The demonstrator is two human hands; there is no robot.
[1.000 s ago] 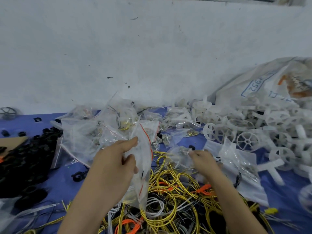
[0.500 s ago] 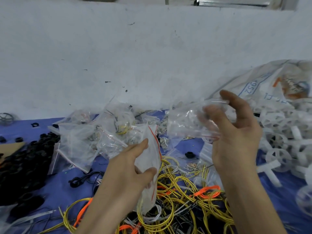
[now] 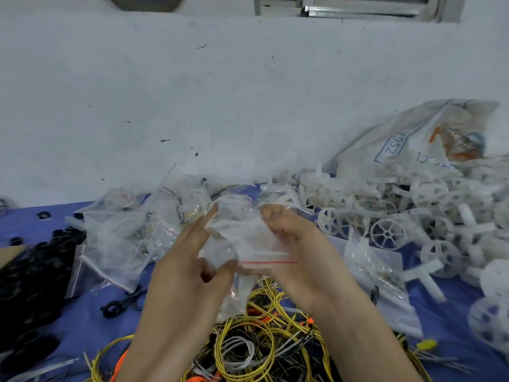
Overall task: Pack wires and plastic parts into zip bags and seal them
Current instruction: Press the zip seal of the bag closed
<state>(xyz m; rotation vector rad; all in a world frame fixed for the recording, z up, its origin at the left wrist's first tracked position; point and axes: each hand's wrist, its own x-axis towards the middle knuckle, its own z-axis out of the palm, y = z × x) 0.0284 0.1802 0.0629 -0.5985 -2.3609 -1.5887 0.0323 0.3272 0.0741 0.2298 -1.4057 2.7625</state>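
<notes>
Bench has a blue cover and runs back to a scuffed white wall. A window frame is cut off at the top of the view.

- Left edge: heap of black rings.
- Back middle: pile of filled bags.
- Right side: heap of white plastic wheels, with a printed sack against the wall at the back right corner.
- Near edge: tangle of yellow wires, partly under the forearms.

The zip bag is held up over the wires at mid-bench, between both hands. Its red zip line faces the person.

- Left grip: fingers straight along the bag's left side, thumb pinching at the zip strip.
- Right grip: fingers curled over the far end, thumb at the strip's right end.

Hard to make out:
- The bag's contents are blurred.
- More clear film sags below the left grip; can't tell if it's the same bag or a second one.
- A small black item lies near the filled bags; type unclear.
- A dark round shape at the top left is cropped.
</notes>
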